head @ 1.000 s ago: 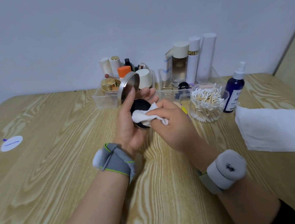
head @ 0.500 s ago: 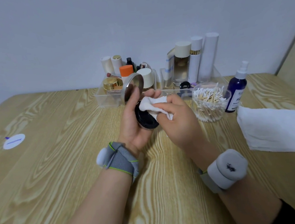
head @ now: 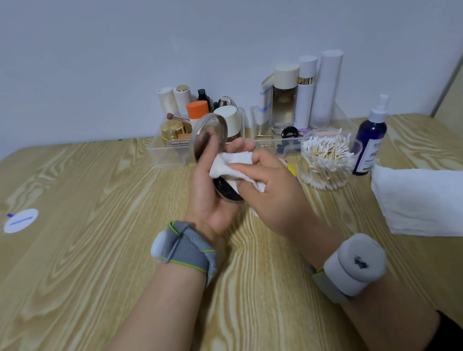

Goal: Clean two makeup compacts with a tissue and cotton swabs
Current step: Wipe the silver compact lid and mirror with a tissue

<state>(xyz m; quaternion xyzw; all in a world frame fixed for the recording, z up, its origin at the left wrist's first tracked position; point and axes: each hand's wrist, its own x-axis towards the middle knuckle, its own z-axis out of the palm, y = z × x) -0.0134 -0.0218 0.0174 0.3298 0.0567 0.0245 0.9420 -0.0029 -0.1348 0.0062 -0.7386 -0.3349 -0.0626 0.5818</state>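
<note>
Wiping an open compact with a tissue.

The left hand (head: 213,202) grips the open compact (head: 226,188) above the table (head: 93,271), its mirror lid (head: 208,136) tilted up at 11 o'clock. The right hand (head: 271,197) pinches a bunched tissue (head: 235,166) against the compact's black base. A jar of cotton swabs (head: 327,161) stands at 3 o'clock, with a folded cloth (head: 428,203) beyond it.
</note>
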